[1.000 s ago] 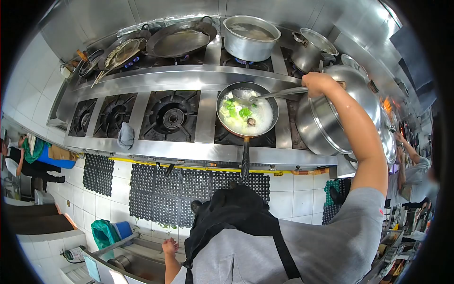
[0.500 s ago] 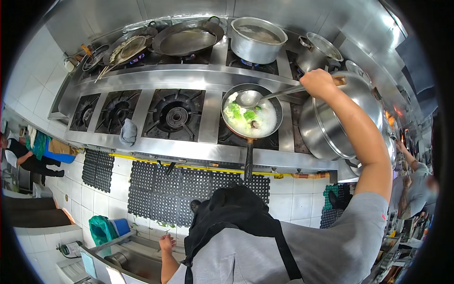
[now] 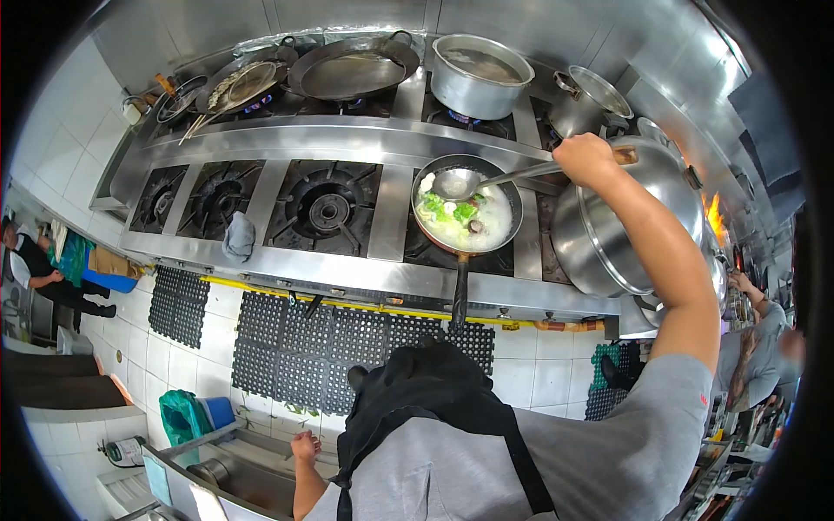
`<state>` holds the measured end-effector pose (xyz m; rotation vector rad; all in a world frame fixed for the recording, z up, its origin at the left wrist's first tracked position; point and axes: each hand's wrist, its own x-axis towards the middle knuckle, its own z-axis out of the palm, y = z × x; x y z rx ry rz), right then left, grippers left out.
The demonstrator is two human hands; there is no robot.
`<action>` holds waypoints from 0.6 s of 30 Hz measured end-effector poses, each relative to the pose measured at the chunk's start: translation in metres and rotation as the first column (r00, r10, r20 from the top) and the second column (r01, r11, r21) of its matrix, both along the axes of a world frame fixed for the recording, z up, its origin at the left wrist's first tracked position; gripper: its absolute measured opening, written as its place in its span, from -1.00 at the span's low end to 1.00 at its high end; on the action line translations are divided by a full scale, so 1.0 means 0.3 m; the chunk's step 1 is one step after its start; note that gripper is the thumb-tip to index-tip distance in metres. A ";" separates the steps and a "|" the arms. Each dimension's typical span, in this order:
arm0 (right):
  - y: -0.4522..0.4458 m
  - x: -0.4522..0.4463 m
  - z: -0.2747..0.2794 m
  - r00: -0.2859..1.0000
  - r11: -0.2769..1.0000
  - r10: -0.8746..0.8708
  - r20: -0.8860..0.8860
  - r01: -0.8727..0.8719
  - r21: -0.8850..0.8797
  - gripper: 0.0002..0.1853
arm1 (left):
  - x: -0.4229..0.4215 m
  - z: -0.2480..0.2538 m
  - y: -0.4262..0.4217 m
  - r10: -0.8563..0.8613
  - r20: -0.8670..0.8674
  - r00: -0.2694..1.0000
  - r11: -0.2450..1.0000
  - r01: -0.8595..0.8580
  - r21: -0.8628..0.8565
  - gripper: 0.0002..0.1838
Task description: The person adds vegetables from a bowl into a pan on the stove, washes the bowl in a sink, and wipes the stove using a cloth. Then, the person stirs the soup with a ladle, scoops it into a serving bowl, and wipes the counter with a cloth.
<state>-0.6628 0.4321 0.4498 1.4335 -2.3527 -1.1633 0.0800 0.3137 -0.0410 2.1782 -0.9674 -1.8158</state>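
Note:
My right hand is closed round the long handle of a metal ladle. The ladle's bowl rests at the upper left inside a frying pan, among white liquid, green leaves and pale pieces. A brown piece lies near the pan's middle. The pan sits on a front burner, its dark handle pointing toward my body. Low at my left side, my left hand hangs near a metal counter, its fingers curled and too small to read for anything held.
A large steel pot stands right of the pan. Behind are a deep pot over a flame and a wide dark pan. A grey cloth lies on the stove's front edge. Other people stand at far right and left; flames rise at right.
The ladle has gone from mid-pan, tilted, to the pan's upper left, bowl now visible. My right hand has shifted little. The view has moved slightly, and flames at right have grown.

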 end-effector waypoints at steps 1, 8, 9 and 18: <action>0.020 -0.012 0.000 1.000 1.000 0.010 -0.007 -0.010 -0.016 -0.88 | -0.001 0.008 -0.001 -0.001 0.004 1.000 1.000 0.001 -0.004 -0.81; 0.141 0.055 0.086 0.992 0.963 0.103 -0.068 -0.116 -0.243 -0.83 | -0.011 0.019 -0.027 0.000 0.054 0.999 1.000 0.001 -0.026 -0.82; 0.146 0.063 0.105 0.991 0.963 0.112 -0.066 -0.125 -0.238 -0.83 | -0.014 0.020 -0.026 0.009 0.056 0.998 1.000 -0.008 -0.020 -0.82; -0.021 0.181 0.213 0.877 0.761 0.459 -0.142 -0.470 -0.448 -0.80 | -0.109 0.024 0.056 0.017 -0.001 1.000 0.998 -0.017 -0.064 -0.80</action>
